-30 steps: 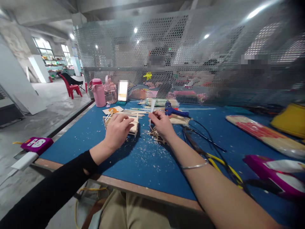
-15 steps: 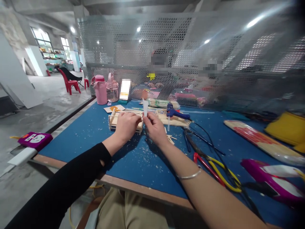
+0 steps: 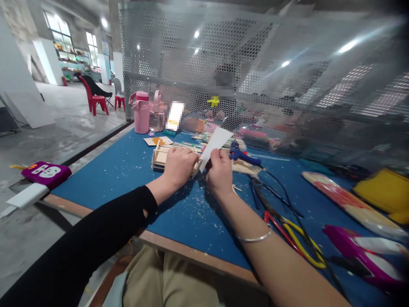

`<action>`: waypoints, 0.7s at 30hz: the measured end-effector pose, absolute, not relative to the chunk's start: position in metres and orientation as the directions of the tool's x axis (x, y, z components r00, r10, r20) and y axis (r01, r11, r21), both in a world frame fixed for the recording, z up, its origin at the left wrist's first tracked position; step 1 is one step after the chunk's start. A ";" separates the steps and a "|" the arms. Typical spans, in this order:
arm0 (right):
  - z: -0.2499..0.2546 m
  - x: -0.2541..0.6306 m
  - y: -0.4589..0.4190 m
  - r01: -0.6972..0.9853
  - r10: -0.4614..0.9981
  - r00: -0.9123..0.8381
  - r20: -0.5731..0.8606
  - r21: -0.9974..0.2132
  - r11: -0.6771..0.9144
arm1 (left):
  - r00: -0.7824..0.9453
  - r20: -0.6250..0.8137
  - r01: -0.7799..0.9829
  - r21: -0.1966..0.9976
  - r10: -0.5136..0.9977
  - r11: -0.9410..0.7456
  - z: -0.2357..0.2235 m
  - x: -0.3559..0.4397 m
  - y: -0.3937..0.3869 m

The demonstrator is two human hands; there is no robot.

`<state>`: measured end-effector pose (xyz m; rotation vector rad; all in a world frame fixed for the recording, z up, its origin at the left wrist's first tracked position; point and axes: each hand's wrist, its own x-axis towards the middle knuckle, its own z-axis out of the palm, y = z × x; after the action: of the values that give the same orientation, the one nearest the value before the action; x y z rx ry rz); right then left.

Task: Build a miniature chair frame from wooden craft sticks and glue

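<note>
My left hand (image 3: 180, 165) is closed over the right end of a small tray-like frame of thin wooden sticks (image 3: 159, 157), its fingers curled and partly hiding the frame. Close beside it, my right hand (image 3: 220, 175) pinches a white strip (image 3: 217, 140) of paper or thin card between thumb and fingers. The strip slants up to the right, and its lower end comes near the frame's right end; whether they touch I cannot tell. A blue glue gun (image 3: 244, 156) lies just beyond my right hand.
Pliers with red handles (image 3: 281, 232) and a yellow-handled tool (image 3: 302, 243) lie right, among cables. Farther right are a bag of sticks (image 3: 348, 202) and a purple power strip (image 3: 364, 256). A pink thermos (image 3: 141, 115), a bottle (image 3: 157, 118) and a lit phone (image 3: 175, 114) stand behind.
The white strip has turned from narrow and upright to a broad face slanting right. My right hand has turned with it. The view has shifted slightly, while my left hand stays on the frame.
</note>
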<state>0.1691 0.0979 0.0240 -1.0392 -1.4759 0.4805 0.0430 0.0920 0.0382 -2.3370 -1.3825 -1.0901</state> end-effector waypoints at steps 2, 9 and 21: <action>0.027 0.166 0.094 0.333 0.790 0.183 0.586 -0.793 0.511 | 0.284 0.687 0.830 0.173 0.669 -0.530 0.038 0.043 0.092; 0.033 0.159 0.081 0.401 0.751 0.233 0.618 -0.765 0.504 | 0.292 0.683 0.820 0.180 0.669 -0.543 0.038 0.043 0.092; 0.029 0.177 0.074 0.624 0.884 0.098 0.457 -0.721 0.303 | 0.353 0.755 0.818 0.038 0.552 -0.574 0.034 0.037 0.083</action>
<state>0.1770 0.0738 0.0288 -1.4070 -1.6106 0.3402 0.0372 0.0826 0.0340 -2.2748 -1.2073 -1.0662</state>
